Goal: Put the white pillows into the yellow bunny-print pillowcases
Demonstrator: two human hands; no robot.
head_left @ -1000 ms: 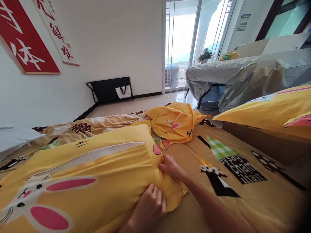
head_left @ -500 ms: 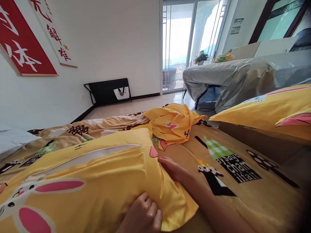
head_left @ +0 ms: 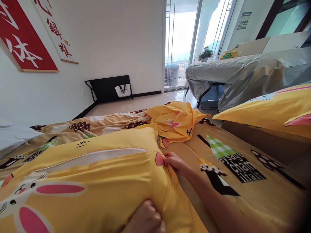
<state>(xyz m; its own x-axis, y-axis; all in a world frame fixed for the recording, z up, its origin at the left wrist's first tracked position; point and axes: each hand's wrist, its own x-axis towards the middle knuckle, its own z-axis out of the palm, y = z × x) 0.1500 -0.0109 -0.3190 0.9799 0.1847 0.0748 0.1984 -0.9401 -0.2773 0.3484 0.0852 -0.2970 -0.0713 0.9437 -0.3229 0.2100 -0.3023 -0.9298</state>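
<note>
A yellow pillowcase (head_left: 116, 174) printed with rabbits lies in front of me over a white pillow (head_left: 97, 157), which shows through a long slit near the far side. My left hand (head_left: 147, 218) is closed in a fist on the near right part of the pillowcase; its fingertips are hidden. At the right end, beside a pink printed patch, my right hand (head_left: 177, 163) pinches the pillowcase edge between thumb and fingers. Loose cloth of the case hangs past the pillow's end towards me.
A tan patterned blanket (head_left: 240, 200) spreads beneath. Beyond the pillow lies a crumpled yellow cloth (head_left: 178, 121). Another yellow rabbit-print pillow (head_left: 264, 108) rests on a cardboard box (head_left: 257, 139) at right. A white pillow (head_left: 17, 136) is at far left, a plastic-covered table (head_left: 218, 72) behind.
My right hand has shifted from lying beside the pillow's end to pinching the case edge. My left fist has moved slightly right and down. The view has shifted a little.
</note>
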